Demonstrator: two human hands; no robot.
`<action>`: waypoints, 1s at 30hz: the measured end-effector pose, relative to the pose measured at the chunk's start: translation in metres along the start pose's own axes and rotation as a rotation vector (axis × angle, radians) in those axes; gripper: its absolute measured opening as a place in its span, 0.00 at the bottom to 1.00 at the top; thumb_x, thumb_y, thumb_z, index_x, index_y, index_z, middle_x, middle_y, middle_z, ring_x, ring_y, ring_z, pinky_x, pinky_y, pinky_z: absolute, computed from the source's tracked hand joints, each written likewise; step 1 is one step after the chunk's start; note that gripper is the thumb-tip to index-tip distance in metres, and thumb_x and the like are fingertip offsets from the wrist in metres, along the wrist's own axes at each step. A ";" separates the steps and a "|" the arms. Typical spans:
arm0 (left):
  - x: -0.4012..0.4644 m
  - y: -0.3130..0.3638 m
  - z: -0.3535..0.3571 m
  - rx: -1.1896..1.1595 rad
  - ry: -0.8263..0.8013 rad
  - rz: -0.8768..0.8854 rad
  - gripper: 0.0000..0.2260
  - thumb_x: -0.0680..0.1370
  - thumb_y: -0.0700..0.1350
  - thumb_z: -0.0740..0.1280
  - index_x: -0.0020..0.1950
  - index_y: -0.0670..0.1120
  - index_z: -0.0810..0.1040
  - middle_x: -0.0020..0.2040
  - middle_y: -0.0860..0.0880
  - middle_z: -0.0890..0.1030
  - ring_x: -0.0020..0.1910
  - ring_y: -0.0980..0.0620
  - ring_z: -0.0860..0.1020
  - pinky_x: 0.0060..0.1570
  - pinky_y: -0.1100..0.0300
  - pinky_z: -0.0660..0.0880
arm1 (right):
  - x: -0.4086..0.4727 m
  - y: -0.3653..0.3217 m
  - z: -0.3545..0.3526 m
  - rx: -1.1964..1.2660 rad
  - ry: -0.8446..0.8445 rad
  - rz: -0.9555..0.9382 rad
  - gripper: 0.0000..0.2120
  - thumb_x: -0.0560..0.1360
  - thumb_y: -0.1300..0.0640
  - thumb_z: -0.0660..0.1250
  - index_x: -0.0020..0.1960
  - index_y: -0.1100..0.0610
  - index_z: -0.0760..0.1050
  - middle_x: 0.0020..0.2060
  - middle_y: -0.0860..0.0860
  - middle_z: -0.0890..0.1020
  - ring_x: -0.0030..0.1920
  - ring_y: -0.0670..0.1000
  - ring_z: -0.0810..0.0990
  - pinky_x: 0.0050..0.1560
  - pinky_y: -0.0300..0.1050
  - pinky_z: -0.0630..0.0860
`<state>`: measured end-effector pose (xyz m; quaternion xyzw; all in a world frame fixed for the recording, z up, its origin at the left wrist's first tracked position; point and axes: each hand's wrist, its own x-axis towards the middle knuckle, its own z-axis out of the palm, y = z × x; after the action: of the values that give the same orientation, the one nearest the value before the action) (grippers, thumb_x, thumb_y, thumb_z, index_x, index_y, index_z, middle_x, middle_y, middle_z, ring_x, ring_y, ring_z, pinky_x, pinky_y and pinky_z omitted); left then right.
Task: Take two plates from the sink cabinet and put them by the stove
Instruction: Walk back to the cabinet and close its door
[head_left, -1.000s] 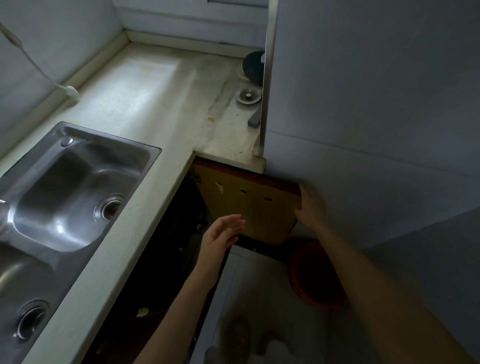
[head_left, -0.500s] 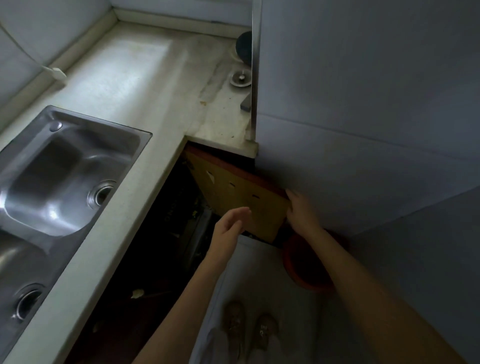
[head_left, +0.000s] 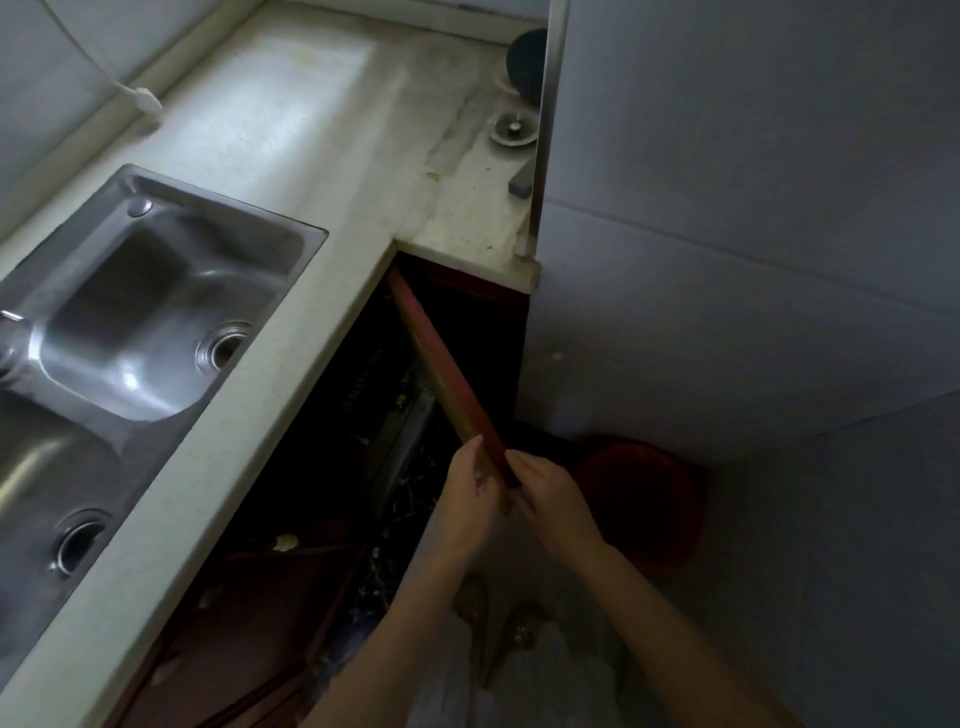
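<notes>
1. Head view, looking down at a corner of a kitchen counter (head_left: 270, 135), pale and stained, with a steel double sink (head_left: 130, 322) set into it on the left.
2. Below the counter edge, an open sink cabinet (head_left: 363, 415), dark inside; pipes and clutter only dimly visible, no plates made out in the gloom.
3. Cabinet door (head_left: 447, 374) seen edge-on as a thin reddish strip, long axis running diagonally from the hinge end under the counter corner, upper middle, down and right to the free end near the hands.
4. Left hand (head_left: 467, 499) against the left, cabinet-facing side of the door's free end, fingers curled onto the edge.
5. Right hand (head_left: 550, 493) on the opposite side of the same free end, fingers wrapped on it, so both hands pinching the door between them and almost touching each other.
6. Red bucket (head_left: 644, 499) on the floor just right of the hands, against the grey tiled wall (head_left: 727, 208).
7. Round metal sink strainer (head_left: 514, 127) lying on the counter's far right, near a dark round object half hidden behind the wall edge.
8. Two shoes (head_left: 498, 618) at bottom centre, below the forearms.
</notes>
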<state>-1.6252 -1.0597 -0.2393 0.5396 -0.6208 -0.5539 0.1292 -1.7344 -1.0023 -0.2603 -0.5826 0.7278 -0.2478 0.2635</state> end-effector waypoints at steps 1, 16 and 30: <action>-0.004 -0.004 -0.001 0.028 0.011 0.001 0.23 0.79 0.34 0.57 0.74 0.40 0.59 0.74 0.43 0.63 0.70 0.53 0.64 0.70 0.57 0.63 | -0.001 -0.005 0.004 -0.005 -0.015 -0.041 0.20 0.73 0.66 0.64 0.64 0.67 0.69 0.61 0.63 0.77 0.61 0.60 0.77 0.62 0.47 0.70; -0.049 -0.074 -0.068 0.616 0.136 0.108 0.26 0.80 0.36 0.51 0.76 0.41 0.43 0.77 0.47 0.40 0.77 0.51 0.43 0.74 0.65 0.46 | 0.003 -0.068 0.087 -0.184 -0.316 -0.261 0.30 0.78 0.66 0.56 0.74 0.58 0.45 0.76 0.54 0.48 0.76 0.51 0.48 0.76 0.43 0.49; -0.067 -0.076 -0.099 1.061 0.170 -0.027 0.30 0.55 0.43 0.81 0.55 0.35 0.81 0.55 0.39 0.83 0.55 0.44 0.81 0.50 0.52 0.80 | 0.022 -0.101 0.122 -0.352 -0.430 -0.291 0.30 0.80 0.57 0.50 0.73 0.57 0.35 0.73 0.52 0.34 0.74 0.53 0.34 0.75 0.49 0.42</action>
<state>-1.4847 -1.0450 -0.2380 0.5817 -0.7957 -0.1202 -0.1183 -1.5840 -1.0503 -0.2851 -0.7564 0.5961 -0.0243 0.2680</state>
